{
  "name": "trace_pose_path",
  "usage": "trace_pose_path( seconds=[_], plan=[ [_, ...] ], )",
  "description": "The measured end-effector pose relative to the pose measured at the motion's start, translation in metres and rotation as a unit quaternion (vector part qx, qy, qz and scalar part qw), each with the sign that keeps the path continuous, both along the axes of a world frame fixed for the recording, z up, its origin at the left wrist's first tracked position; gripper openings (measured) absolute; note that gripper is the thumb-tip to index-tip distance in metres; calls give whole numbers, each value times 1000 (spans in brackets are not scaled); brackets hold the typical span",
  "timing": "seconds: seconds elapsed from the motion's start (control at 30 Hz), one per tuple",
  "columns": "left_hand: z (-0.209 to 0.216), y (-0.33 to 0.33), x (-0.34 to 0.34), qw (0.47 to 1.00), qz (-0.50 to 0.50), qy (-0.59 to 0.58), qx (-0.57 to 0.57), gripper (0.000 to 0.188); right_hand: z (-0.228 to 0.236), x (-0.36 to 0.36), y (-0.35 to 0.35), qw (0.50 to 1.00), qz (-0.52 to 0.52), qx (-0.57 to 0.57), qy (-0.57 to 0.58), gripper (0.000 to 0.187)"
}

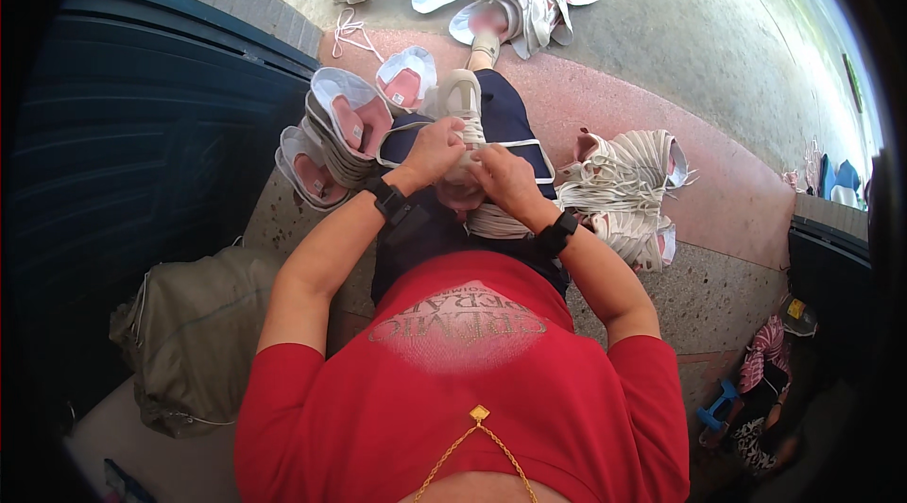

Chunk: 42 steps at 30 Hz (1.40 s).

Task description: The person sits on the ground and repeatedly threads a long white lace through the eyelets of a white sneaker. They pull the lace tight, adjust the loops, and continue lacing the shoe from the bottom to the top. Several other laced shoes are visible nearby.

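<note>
A beige sneaker upper (459,93) lies over my lap with its toe pointing away from me. White laces (470,131) cross its front. My left hand (435,153) is closed at the left side of the lacing, fingertips bent in against the upper. From the right, my right hand (508,177) pinches at the same lacing, close to the left fingertips. Whether a lace end sits between the fingertips is too small to tell. Thin white lines run out to both sides over my dark blue lap covering (507,111); I cannot tell whether they are laces or trim.
Nested uppers with pink insides (354,120) stand at my left. To my right lies a stack of laced uppers (628,168). More uppers (529,7) lie on the floor ahead. A loose lace (350,31), an olive bag (203,333) and dark blue doors (161,116) are also around.
</note>
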<state>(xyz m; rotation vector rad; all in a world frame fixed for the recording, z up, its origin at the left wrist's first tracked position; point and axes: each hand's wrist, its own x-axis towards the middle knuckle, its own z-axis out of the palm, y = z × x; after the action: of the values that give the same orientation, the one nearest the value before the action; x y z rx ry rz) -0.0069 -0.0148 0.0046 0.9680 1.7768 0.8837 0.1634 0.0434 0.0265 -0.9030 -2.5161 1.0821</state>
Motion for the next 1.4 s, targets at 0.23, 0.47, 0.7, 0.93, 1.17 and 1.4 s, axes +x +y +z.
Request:
trace_pose_path(
  seconds=[0.23,0.47,0.7,0.93,1.17,1.4],
  plan=[
    [5,1,-3,997,1,-72,-7,40,-39,-17,30,993,21,-96,60,22],
    [30,-9,-40,958,-179,222,23,38,-5,21,52,972,10,-234,30,18],
    [34,14,1,945,-234,201,107,28,58,56,68,805,-63,-575,134,12],
    [39,-22,-10,971,-65,203,104,21,1,10,54,887,-108,-446,55,20],
    [38,-63,31,940,-103,294,139,12,-42,-5,27,946,-35,-309,94,25],
    [43,-60,29,934,-136,301,137,11,-36,-13,33,972,-31,-229,50,21]
  ],
)
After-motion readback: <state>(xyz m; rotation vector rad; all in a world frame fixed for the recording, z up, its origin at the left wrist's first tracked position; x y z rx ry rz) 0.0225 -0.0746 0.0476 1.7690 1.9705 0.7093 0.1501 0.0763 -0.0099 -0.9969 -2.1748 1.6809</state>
